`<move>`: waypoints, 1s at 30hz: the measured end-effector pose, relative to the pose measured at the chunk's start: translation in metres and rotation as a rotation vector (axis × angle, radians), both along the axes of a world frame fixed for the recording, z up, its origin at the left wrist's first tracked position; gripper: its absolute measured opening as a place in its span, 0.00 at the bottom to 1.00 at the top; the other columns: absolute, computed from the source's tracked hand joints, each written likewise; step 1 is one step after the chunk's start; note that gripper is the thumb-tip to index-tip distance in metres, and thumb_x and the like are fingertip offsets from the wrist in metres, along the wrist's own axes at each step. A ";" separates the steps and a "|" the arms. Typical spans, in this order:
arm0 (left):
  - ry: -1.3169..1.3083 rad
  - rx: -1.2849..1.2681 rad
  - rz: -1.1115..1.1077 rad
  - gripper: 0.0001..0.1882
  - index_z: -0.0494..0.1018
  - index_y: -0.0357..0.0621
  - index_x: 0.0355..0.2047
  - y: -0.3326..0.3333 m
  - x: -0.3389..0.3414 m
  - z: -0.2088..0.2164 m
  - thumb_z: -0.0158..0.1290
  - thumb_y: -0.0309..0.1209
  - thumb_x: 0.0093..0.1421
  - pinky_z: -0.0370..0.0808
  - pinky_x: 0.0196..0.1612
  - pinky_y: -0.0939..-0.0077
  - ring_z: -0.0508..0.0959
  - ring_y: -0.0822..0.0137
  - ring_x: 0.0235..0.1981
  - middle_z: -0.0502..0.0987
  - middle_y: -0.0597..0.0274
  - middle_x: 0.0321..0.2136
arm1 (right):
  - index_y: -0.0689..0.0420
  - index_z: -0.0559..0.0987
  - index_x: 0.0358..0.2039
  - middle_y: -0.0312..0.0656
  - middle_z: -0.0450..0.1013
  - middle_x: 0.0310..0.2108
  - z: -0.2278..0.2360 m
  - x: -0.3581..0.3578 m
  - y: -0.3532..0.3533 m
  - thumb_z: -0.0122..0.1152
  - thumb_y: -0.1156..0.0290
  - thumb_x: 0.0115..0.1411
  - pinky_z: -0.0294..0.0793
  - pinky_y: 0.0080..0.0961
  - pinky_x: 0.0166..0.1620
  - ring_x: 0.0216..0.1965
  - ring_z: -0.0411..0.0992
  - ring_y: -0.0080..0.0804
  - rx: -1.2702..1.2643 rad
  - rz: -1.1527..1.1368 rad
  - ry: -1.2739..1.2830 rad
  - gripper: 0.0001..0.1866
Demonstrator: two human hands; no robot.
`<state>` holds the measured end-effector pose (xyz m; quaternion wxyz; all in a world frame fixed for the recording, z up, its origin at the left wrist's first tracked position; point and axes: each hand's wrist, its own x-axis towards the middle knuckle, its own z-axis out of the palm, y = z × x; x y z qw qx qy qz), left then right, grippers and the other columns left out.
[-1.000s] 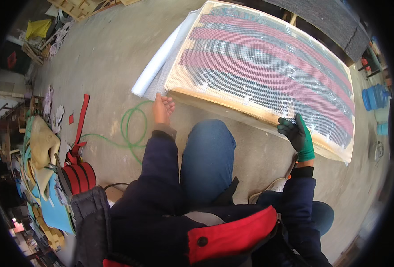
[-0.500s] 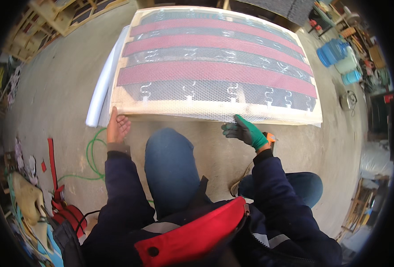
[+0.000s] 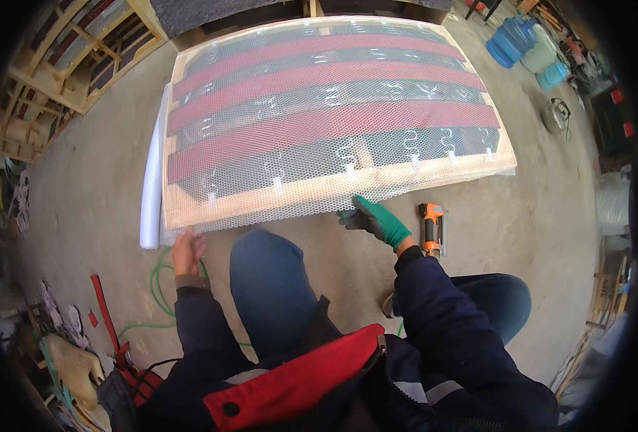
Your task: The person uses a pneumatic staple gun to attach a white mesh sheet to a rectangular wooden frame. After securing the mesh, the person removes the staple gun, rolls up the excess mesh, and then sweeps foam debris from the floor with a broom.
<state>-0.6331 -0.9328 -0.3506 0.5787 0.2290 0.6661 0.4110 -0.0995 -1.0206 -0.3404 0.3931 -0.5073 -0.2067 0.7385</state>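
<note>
Head view: mesh's near edge [image 3: 283, 210] at right grip [image 3: 376, 220]

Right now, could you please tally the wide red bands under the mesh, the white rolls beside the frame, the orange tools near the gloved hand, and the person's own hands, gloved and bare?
Red bands: 3
White roll: 1
Orange tool: 1
Gloved right hand: 1
Bare left hand: 1
Total: 7

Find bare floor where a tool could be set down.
Bare floor lies right of the orange nail gun and left of the white roll. Crowded: near edge of the mesh-covered frame, by left hand, gloved right hand and knee.
</note>
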 end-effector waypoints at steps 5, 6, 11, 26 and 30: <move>0.303 -0.083 -0.344 0.20 0.79 0.41 0.34 0.003 0.030 0.058 0.55 0.47 0.70 0.78 0.38 0.71 0.82 0.65 0.33 0.84 0.58 0.34 | 0.65 0.77 0.58 0.51 0.79 0.54 -0.003 0.000 -0.006 0.53 0.44 0.73 0.79 0.35 0.56 0.50 0.80 0.39 0.018 0.015 -0.029 0.33; 0.361 0.017 -0.468 0.22 0.81 0.40 0.33 0.007 0.048 0.070 0.54 0.48 0.70 0.78 0.40 0.70 0.82 0.64 0.33 0.85 0.58 0.34 | 0.65 0.77 0.58 0.51 0.80 0.54 -0.003 0.001 -0.007 0.53 0.44 0.73 0.79 0.35 0.56 0.49 0.80 0.39 0.052 0.013 -0.017 0.33; 0.487 0.384 -1.196 0.34 0.82 0.35 0.30 0.001 0.212 0.076 0.46 0.56 0.73 0.75 0.41 0.70 0.80 0.66 0.31 0.81 0.61 0.26 | 0.66 0.81 0.53 0.49 0.82 0.46 0.005 -0.002 -0.009 0.54 0.42 0.71 0.80 0.34 0.54 0.45 0.81 0.37 0.047 -0.041 0.027 0.34; -0.211 0.273 -0.394 0.25 0.71 0.28 0.57 -0.053 0.371 -0.032 0.60 0.36 0.70 0.74 0.56 0.67 0.77 0.64 0.53 0.76 0.55 0.55 | 0.58 0.82 0.50 0.42 0.82 0.37 -0.081 0.069 -0.059 0.62 0.50 0.67 0.78 0.29 0.37 0.32 0.80 0.30 0.060 -0.357 -0.338 0.23; -0.100 0.341 -0.397 0.22 0.74 0.28 0.55 -0.053 0.375 -0.028 0.60 0.35 0.69 0.76 0.51 0.71 0.80 0.65 0.49 0.79 0.54 0.51 | 0.61 0.72 0.60 0.55 0.79 0.46 -0.145 0.128 -0.130 0.65 0.56 0.60 0.76 0.50 0.48 0.44 0.79 0.54 -0.373 -0.584 -1.553 0.32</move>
